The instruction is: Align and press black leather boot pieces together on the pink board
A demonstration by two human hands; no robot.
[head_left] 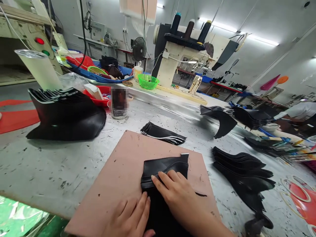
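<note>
A black leather piece (pixel 164 169) lies folded on a pinkish-brown board (pixel 118 174) near the table's front edge. My right hand (pixel 176 192) lies flat on the piece, fingers stretched out and pressing on its fold. My left hand (pixel 129 217) rests beside it at the piece's lower left edge, fingers straight and together, flat on the board and leather. Neither hand grips anything.
Stacks of black cut pieces sit at left (pixel 66 113), behind the board (pixel 163 133) and at right (pixel 243 176). A glass jar (pixel 118 102), a red tray (pixel 98 95), a green basket (pixel 147 81) and a sewing machine (pixel 187 52) stand behind. Another person's arm (pixel 293 113) is at far right.
</note>
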